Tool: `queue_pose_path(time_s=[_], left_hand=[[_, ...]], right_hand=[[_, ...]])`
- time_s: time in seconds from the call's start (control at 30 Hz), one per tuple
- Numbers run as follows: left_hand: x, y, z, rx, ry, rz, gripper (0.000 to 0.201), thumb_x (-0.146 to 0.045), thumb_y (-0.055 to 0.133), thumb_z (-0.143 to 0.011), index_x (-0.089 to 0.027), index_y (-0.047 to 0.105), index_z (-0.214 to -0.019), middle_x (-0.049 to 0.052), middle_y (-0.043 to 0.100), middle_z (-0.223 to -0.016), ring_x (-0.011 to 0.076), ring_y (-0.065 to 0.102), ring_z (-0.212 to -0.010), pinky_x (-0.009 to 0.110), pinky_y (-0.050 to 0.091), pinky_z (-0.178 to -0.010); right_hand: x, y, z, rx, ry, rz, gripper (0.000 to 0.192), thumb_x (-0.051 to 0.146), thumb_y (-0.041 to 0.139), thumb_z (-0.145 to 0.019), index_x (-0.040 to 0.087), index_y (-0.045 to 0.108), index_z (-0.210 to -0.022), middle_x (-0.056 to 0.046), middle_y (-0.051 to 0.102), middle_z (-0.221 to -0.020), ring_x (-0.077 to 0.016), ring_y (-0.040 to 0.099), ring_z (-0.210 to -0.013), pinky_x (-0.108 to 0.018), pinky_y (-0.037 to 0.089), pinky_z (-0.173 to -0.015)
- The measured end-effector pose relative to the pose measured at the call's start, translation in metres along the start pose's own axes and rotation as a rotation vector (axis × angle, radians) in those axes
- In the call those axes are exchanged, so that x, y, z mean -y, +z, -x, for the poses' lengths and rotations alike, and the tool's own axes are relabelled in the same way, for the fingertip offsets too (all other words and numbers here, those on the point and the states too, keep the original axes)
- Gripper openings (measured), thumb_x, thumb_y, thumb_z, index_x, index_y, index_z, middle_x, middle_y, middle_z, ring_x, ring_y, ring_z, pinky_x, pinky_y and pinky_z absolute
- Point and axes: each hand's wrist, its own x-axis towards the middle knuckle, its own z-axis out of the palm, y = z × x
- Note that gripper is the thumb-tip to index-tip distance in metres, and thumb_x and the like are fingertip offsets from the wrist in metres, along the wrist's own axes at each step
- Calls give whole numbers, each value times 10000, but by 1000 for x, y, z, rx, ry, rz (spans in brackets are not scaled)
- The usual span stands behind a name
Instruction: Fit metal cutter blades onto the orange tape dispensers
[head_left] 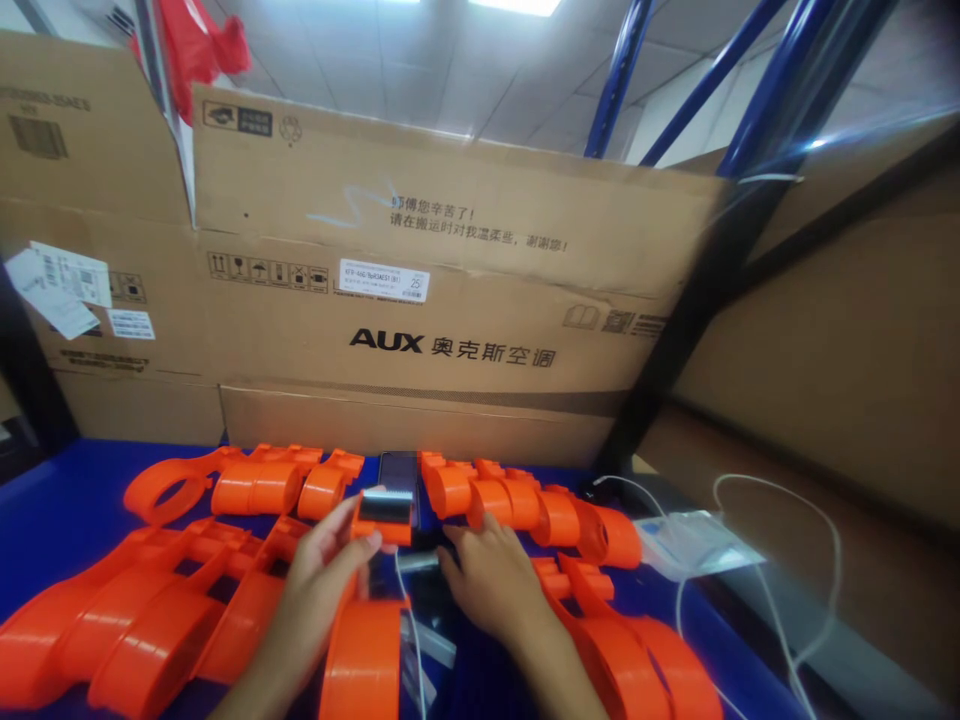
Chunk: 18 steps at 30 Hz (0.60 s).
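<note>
My left hand [319, 565] is closed around an orange plastic tape dispenser [382, 533], its head tilted up with a serrated metal edge and a black strip across it. The dispenser's wide round body [364, 655] hangs below, toward me. To its right, my right hand [491, 575] reaches down over the blue tabletop, thumb and fingers apart, beside small dark pieces [431, 590] that I cannot make out. The fingertips are partly hidden, and no held thing shows in them. Clear strips [435, 640] lie below, between my forearms.
More orange dispensers stand in rows at left [157, 620], back left [259, 487], back right [517, 500] and front right [637, 650]. A dark phone-like slab [399, 472] lies at the back. A clear bag [701, 545] and white cable [836, 560] lie at right. Cardboard [450, 380] walls the back.
</note>
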Motion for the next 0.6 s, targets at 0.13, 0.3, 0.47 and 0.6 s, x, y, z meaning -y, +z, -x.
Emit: queue_pose_path(time_s=[0.13, 0.3, 0.47, 0.6], left_hand=[[-1, 0, 1, 18, 20, 10, 611, -344, 815, -728, -180, 638, -1290, -4, 685, -682, 79, 490, -499, 182, 411, -507], [-1, -1, -1, 71, 19, 10, 656, -350, 788, -760, -179, 593, -1362, -32, 631, -598, 87, 467, -472, 184, 382, -459], [-2, 2, 3, 83, 32, 29, 637, -336, 796, -750, -174, 620, -1340, -33, 629, -575, 100, 501, -483, 191, 397, -464], [-4, 5, 5, 63, 40, 48, 562, -314, 809, -745, -157, 662, -1264, -23, 653, -593, 85, 495, -463, 184, 407, -465]], right_hand=[[-1, -1, 0, -38, 5, 2, 370, 358, 439, -996, 201, 771, -1039, -148, 768, -1007, -345, 635, -1037, -408, 388, -835], [-1, -5, 2, -136, 49, 16, 356, 325, 471, -993, 203, 798, -918, -148, 772, -852, -330, 674, -919, -389, 398, -765], [-9, -2, -1, -242, 58, -77, 304, 253, 521, -969, 230, 806, -869, -119, 780, -813, -292, 698, -838, -351, 441, -708], [-18, -1, -2, -400, 56, -228, 246, 210, 573, -922, 232, 812, -863, -101, 792, -807, -295, 710, -844, -350, 493, -724]])
